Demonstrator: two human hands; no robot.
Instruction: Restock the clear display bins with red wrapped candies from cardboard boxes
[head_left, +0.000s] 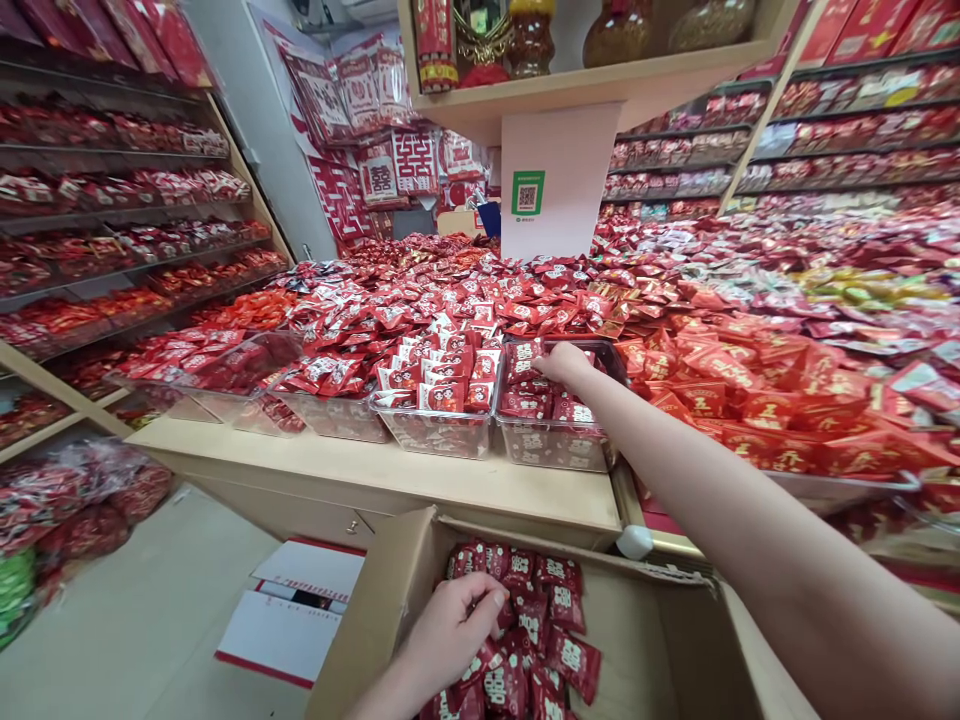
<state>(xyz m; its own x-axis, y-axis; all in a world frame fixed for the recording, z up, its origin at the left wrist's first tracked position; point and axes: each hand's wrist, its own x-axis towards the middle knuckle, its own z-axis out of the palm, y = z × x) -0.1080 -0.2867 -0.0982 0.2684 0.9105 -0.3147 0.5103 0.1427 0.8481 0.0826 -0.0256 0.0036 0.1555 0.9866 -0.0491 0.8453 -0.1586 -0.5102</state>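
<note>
Below me stands an open cardboard box (637, 625) with dark red candy packets (574, 660) heaped on its left side. My left hand (461, 620) is inside the box over these packets, its thumb and fingers pressed together; what they hold, if anything, is hidden. My right hand (564, 365) reaches into a clear plastic bin (555, 445) on the counter, its fingers closed at a dark red packet (523, 360) like those in the box. Beside that bin, on its left, another clear bin (439, 435) holds rows of red and white packets (442, 395).
A wooden counter (360, 470) carries more bins and heaped candy. Orange-red packets (780, 390) fill the right side. Shelves (135, 215) rise at the left. A white panel with a QR code (559, 180) stands behind. A white and red carton (281, 630) lies on the floor.
</note>
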